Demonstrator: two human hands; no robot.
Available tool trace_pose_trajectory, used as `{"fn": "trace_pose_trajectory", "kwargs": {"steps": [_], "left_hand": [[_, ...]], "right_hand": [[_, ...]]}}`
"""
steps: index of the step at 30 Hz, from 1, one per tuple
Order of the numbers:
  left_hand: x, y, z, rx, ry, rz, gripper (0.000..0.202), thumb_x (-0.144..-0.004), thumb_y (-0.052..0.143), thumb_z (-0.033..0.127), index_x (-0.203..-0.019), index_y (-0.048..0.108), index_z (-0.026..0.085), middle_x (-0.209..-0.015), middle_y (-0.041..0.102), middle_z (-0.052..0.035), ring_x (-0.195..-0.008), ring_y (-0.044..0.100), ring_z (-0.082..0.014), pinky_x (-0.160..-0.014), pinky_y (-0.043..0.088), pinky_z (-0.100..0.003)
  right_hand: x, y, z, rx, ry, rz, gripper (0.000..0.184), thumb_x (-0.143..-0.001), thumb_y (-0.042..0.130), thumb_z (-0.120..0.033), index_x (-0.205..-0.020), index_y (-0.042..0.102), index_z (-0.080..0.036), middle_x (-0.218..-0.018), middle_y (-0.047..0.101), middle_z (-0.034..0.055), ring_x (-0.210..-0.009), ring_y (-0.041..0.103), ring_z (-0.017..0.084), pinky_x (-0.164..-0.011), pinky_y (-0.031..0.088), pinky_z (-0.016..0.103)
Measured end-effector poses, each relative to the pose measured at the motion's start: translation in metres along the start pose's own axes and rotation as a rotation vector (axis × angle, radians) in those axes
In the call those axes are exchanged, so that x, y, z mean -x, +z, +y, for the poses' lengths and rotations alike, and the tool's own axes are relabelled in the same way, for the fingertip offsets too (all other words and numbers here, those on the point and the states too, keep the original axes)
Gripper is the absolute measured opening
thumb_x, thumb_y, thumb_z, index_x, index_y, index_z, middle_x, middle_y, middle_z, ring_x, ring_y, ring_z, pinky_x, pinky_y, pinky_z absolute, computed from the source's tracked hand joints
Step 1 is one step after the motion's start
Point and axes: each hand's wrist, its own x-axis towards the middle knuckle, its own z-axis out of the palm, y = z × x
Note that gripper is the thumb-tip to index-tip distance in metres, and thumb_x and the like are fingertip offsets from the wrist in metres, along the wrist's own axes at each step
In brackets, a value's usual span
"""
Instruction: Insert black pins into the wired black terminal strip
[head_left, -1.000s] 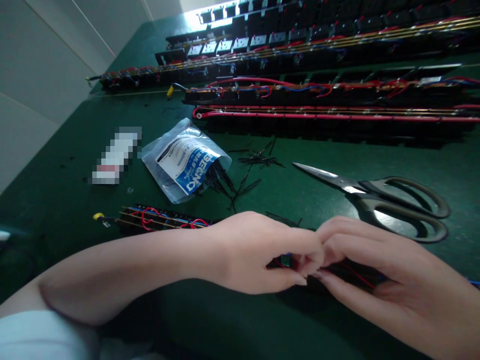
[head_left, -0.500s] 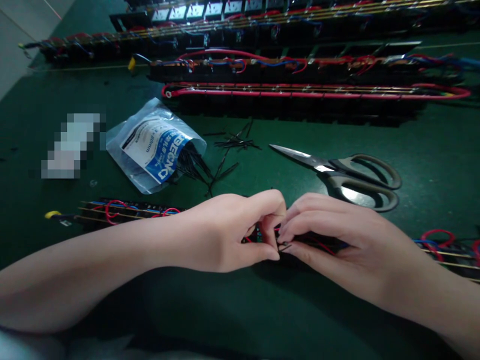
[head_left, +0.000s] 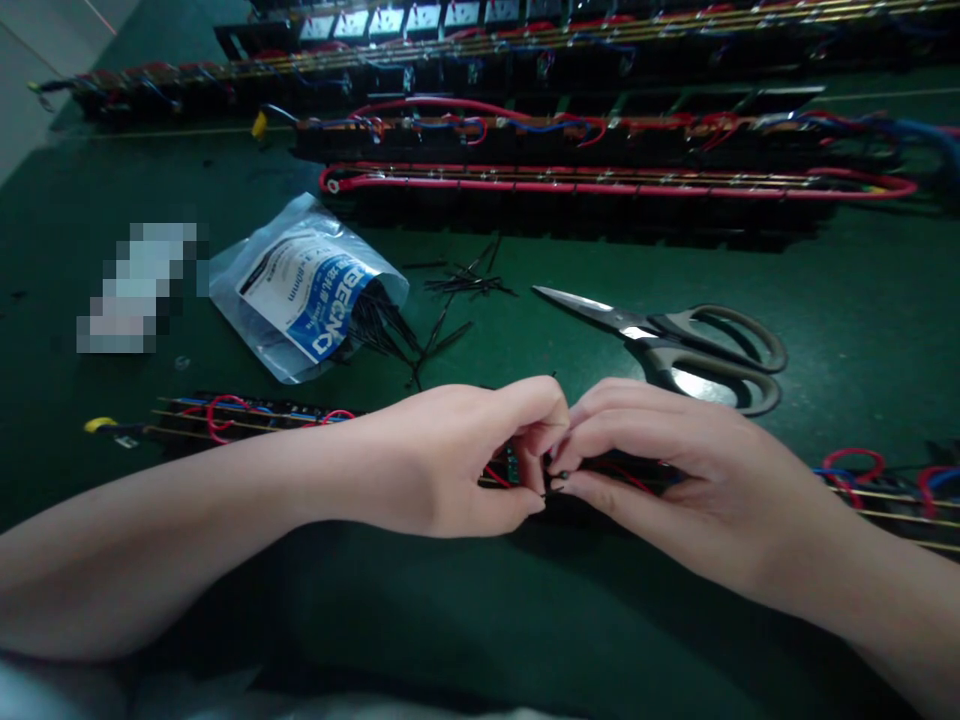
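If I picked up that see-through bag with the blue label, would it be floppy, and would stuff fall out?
The bag would probably flop, since its plastic looks thin and creased. The black strips might slide out, because they already poke from its right-hand end.

The tabletop (head_left: 420,630) is coloured dark green. The clear plastic bag (head_left: 309,290) is printed in blue and white, with white lettering set on the blue; the cable ties (head_left: 381,318) are black. The near wired strip (head_left: 262,416) is black, lined with brass-coloured rods, looped with red and blue wires and tipped by a yellow connector (head_left: 100,426). The scissors (head_left: 637,332) are bladed in silver, handled in black and grey.
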Motion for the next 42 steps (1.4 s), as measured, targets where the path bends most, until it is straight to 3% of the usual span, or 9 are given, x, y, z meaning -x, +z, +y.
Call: {"fn": "trace_pose_trajectory", "kwargs": {"steps": [10, 17, 34, 42], "left_hand": [[-0.001, -0.002, -0.001, 0.042, -0.065, -0.021, 0.025, -0.096, 0.069, 0.024, -0.098, 0.044, 0.025, -0.092, 0.071, 0.0051, -0.082, 0.064, -0.0113, -0.075, 0.046, -0.025], [-0.003, -0.003, 0.001, 0.060, -0.077, -0.031, 0.025, -0.094, 0.069, 0.022, -0.096, 0.044, 0.025, -0.090, 0.069, 0.0060, -0.080, 0.061, -0.0104, -0.075, 0.045, -0.025], [0.001, 0.000, -0.003, 0.101, -0.020, 0.011, 0.024, -0.094, 0.069, 0.017, -0.097, 0.047, 0.025, -0.090, 0.069, 0.0073, -0.079, 0.060, -0.0086, -0.073, 0.044, -0.023], [0.006, -0.003, 0.001, -0.060, 0.110, 0.097, 0.025, -0.095, 0.071, 0.012, -0.090, 0.049, 0.022, -0.081, 0.057, 0.0107, -0.067, 0.045, -0.0042, -0.059, 0.035, -0.018]], "right_hand": [[-0.008, -0.008, -0.007, 0.073, -0.004, -0.057, 0.009, -0.100, 0.073, -0.018, -0.096, 0.080, -0.022, -0.097, 0.081, -0.0009, -0.091, 0.076, 0.007, -0.081, 0.058, 0.015], [-0.008, -0.009, -0.008, 0.074, -0.008, -0.075, 0.013, -0.102, 0.071, -0.019, -0.095, 0.081, -0.021, -0.098, 0.083, 0.0036, -0.093, 0.078, 0.013, -0.080, 0.061, 0.021], [-0.008, -0.008, -0.010, 0.102, -0.068, -0.078, 0.012, -0.102, 0.069, -0.015, -0.097, 0.078, -0.020, -0.099, 0.081, 0.0023, -0.094, 0.076, 0.010, -0.079, 0.059, 0.019], [-0.007, -0.007, -0.010, 0.168, -0.115, -0.084, 0.013, -0.103, 0.068, -0.016, -0.097, 0.079, -0.019, -0.098, 0.080, 0.0034, -0.091, 0.073, 0.011, -0.074, 0.056, 0.020]]}}
